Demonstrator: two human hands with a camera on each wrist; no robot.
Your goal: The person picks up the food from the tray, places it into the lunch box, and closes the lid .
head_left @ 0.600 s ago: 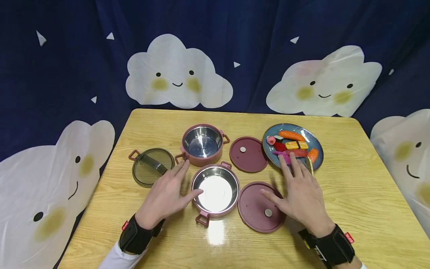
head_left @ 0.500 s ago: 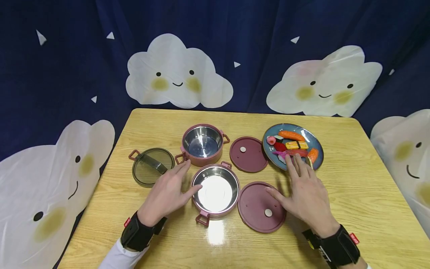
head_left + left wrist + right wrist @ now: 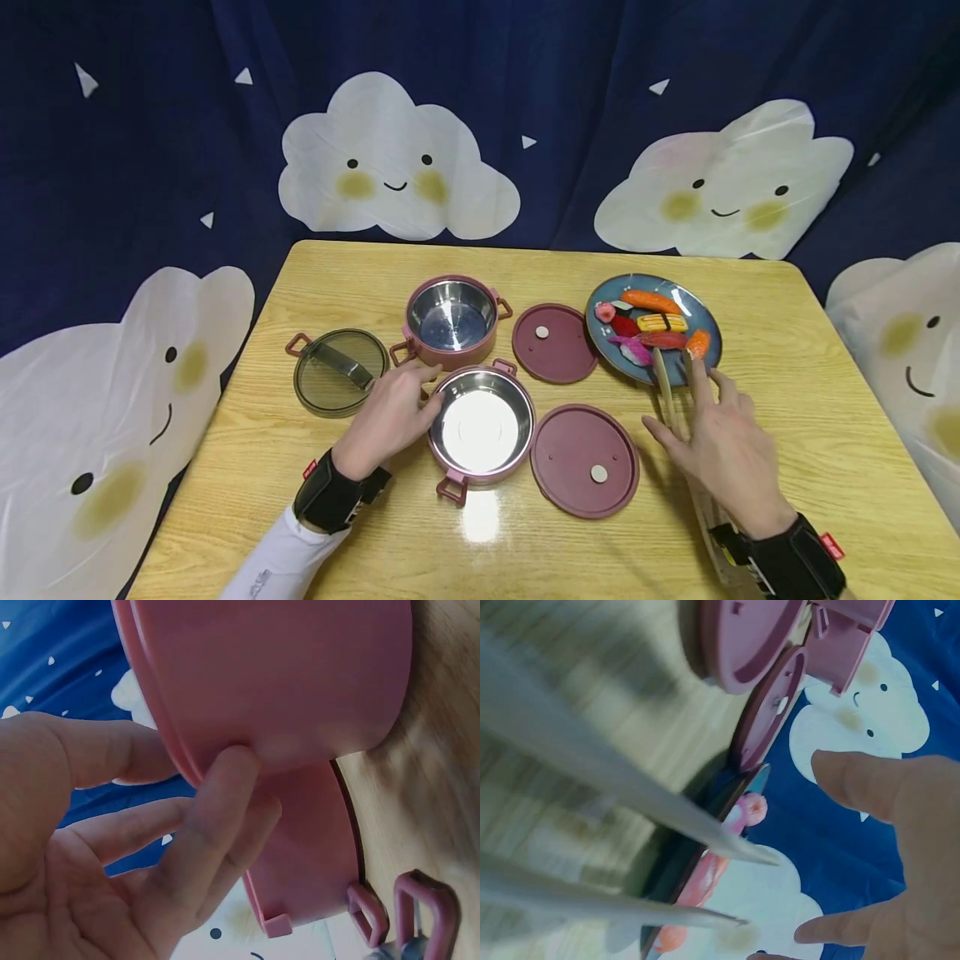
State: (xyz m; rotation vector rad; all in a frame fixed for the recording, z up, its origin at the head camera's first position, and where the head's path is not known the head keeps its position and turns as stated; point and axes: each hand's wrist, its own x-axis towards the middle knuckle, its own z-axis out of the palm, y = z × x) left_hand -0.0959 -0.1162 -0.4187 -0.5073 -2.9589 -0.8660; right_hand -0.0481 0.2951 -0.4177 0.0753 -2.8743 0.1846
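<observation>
My left hand (image 3: 396,415) is at the left rim of the front pink steel-lined pot (image 3: 480,479). In the left wrist view its thumb goes behind the rim of this pot (image 3: 277,675), while the fingertips touch the outer wall, so the hand pinches the rim. My right hand (image 3: 731,458) hovers over a pair of pale tongs (image 3: 667,392), fingers spread and apart from them. The tongs' tips reach over the near edge of a blue plate (image 3: 705,317). On it lie toy sushi pieces (image 3: 663,323) and a purple flower-like piece (image 3: 636,350).
A second pink pot (image 3: 457,354) stands behind the front one. To its right lie two maroon lids, one farther back (image 3: 558,354) and one nearer (image 3: 577,454). A see-through brown lid (image 3: 322,396) with a dark handle lies at left. A cloud-printed curtain (image 3: 555,192) hangs behind.
My right hand has moved right and off the plate, uncovering the tongs and the near lid. My left hand has shifted right, its thumb and fingers closing in on the front pot's rim.
</observation>
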